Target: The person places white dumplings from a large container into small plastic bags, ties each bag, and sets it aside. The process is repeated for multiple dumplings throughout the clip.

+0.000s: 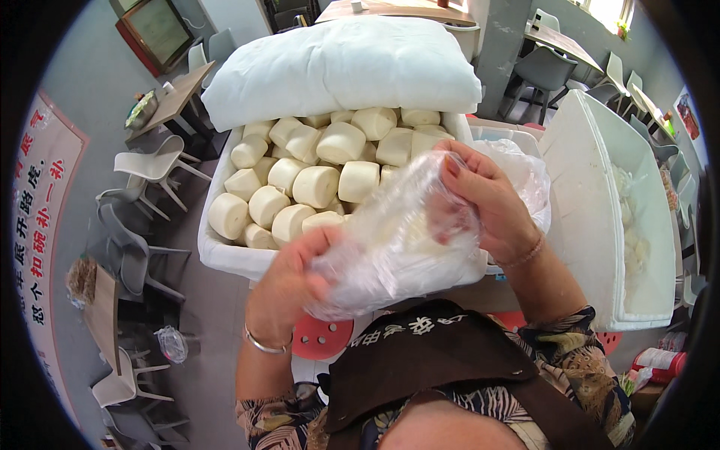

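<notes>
A clear, crinkled plastic bag (397, 240) is stretched between my two hands, in front of the steamed buns. My left hand (292, 277), slightly blurred, grips its lower left side. At the upper right of the bag, my right hand (491, 199) pinches it with the thumb on top. Whether anything lies inside the bag, I cannot tell. Behind it, many pale steamed buns (316, 187) are piled in a white cloth-lined box (225, 253). The bag covers the buns at the box's near right corner.
A thick white quilt (345, 67) is folded over the box's far side. To the right stand a plastic tub (489, 135) with clear bags (517, 176) and a tall white foam box (589, 217). Red stools (322, 337) are below. Chairs (157, 161) and tables (171, 97) line the left.
</notes>
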`<action>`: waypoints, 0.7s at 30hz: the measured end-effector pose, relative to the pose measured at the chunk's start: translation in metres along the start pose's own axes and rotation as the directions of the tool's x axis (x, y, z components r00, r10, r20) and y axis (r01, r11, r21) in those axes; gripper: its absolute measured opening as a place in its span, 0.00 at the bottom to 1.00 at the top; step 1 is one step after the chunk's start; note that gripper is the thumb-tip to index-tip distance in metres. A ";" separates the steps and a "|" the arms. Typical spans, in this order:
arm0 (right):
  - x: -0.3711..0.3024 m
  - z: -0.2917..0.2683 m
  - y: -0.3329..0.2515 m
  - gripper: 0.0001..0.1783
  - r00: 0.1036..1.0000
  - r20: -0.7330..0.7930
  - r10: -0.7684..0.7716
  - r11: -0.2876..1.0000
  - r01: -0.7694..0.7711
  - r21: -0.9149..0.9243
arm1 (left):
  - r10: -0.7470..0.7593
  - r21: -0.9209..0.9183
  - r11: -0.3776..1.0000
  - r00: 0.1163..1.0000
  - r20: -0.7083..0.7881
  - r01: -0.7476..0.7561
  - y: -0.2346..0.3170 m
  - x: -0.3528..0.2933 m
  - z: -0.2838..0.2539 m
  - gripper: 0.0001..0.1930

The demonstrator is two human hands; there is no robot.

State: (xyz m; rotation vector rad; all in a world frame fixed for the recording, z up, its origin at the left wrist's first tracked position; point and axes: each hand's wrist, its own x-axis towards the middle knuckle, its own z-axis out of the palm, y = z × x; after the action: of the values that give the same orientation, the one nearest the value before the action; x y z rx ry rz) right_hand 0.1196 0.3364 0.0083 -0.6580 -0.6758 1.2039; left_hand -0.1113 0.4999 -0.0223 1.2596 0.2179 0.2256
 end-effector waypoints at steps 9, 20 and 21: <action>-0.037 0.004 0.006 0.37 0.926 0.283 0.249 0.944 -0.168 -0.283 | 0.212 -0.374 0.835 0.864 -0.458 -0.403 -0.018 -0.033 0.012 0.14; -0.027 0.010 0.003 0.06 0.998 -0.059 -0.018 0.719 -0.028 -0.694 | 0.061 -0.205 0.970 0.946 -0.319 -0.131 0.002 -0.039 0.018 0.12; -0.026 0.010 0.005 0.07 0.998 -0.008 -0.056 0.525 0.022 -0.851 | 0.086 -0.188 0.973 0.963 -0.254 -0.136 0.006 -0.041 0.017 0.12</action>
State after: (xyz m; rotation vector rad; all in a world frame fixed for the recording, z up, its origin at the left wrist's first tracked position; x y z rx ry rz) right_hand 0.1033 0.3133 0.0078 -1.4831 -1.2720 0.7382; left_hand -0.1461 0.4742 -0.0102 1.0393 0.3274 0.4904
